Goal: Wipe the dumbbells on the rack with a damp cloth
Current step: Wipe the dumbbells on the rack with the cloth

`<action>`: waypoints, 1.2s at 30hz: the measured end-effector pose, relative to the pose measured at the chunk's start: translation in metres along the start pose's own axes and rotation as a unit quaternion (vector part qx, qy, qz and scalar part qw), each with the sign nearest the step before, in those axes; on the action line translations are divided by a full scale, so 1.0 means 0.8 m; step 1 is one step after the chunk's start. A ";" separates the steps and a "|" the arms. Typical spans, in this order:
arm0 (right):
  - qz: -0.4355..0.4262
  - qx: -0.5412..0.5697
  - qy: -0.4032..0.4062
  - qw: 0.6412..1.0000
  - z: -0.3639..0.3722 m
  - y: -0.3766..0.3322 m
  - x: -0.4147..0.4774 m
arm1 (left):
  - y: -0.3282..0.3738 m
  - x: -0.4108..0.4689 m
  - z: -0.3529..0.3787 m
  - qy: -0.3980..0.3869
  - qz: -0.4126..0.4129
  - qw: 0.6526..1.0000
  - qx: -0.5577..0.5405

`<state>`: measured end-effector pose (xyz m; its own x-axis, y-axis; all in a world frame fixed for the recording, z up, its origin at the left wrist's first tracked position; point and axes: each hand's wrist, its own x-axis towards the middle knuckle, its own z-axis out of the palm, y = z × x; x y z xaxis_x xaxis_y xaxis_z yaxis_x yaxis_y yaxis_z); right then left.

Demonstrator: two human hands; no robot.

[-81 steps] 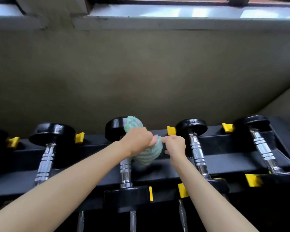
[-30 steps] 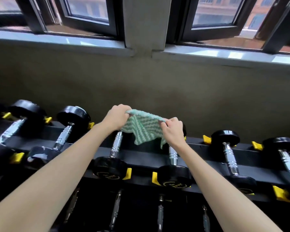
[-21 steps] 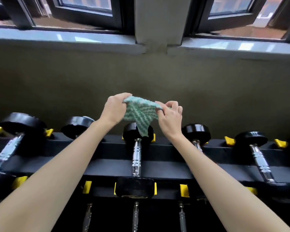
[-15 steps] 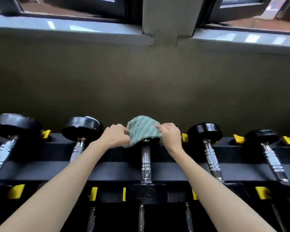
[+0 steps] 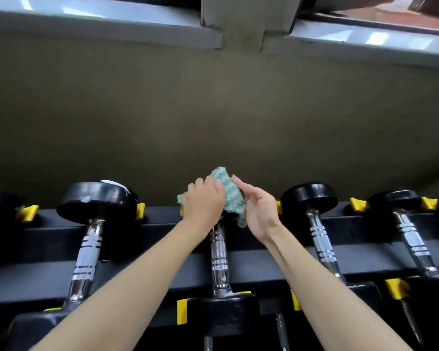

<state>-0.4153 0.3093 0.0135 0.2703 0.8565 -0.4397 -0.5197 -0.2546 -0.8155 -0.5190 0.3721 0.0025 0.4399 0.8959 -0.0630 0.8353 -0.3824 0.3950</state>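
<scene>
Across the rack (image 5: 264, 259), side by side and running front to back: left dumbbell (image 5: 96, 201), middle dumbbell (image 5: 219, 257), right dumbbell (image 5: 309, 196) and far-right dumbbell (image 5: 401, 198), far ends at the rear rail, near ends at the front rail. At the far end of the middle dumbbell, the cloth (image 5: 228, 191), between the left hand (image 5: 204, 201) on its left and the right hand (image 5: 257, 211) on its right, both touching it. Behind the rack, the wall (image 5: 213, 110), with the window ledge (image 5: 86, 24) above.

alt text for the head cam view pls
A left hand grips a green cloth over the far end of the middle dumbbell on a black rack, while the open right hand rests against the cloth. Other dumbbells lie either side.
</scene>
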 end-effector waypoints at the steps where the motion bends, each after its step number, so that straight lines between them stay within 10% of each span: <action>1: 0.006 0.013 0.005 1.000 -0.006 0.000 0.001 | 0.006 0.003 0.001 0.006 0.029 0.998 0.055; 8: 0.093 0.175 0.017 0.980 -0.046 0.044 0.003 | 0.051 0.001 0.033 -0.034 0.188 0.900 0.392; 13: 0.099 0.202 0.032 0.974 -0.062 0.054 0.006 | 0.062 0.019 0.029 -0.136 0.323 0.835 0.424; 17: 0.062 0.174 0.035 0.982 -0.054 0.050 0.001 | 0.030 0.009 0.026 -0.062 0.347 0.841 0.409; 22: -0.025 -0.065 -0.012 0.997 0.004 0.011 0.003 | 0.000 -0.007 0.011 -0.035 0.187 0.941 0.279; 26: -0.079 -0.313 -0.071 0.944 0.048 0.002 0.007 | -0.019 -0.028 0.000 -0.002 0.004 1.000 -0.013; 30: -0.073 -0.498 -0.138 0.853 0.067 -0.010 0.024 | -0.016 -0.029 -0.012 0.012 -0.162 0.970 -0.178; 36: 0.057 -0.473 -0.118 0.872 0.056 -0.032 0.069 | -0.030 0.005 -0.010 -0.062 -0.332 0.875 -0.347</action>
<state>-0.4234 0.3831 0.0272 0.0295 0.8418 -0.5390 0.3976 -0.5046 -0.7663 -0.5403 0.3868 0.0004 0.0014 0.8204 -0.5718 0.5370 0.4818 0.6925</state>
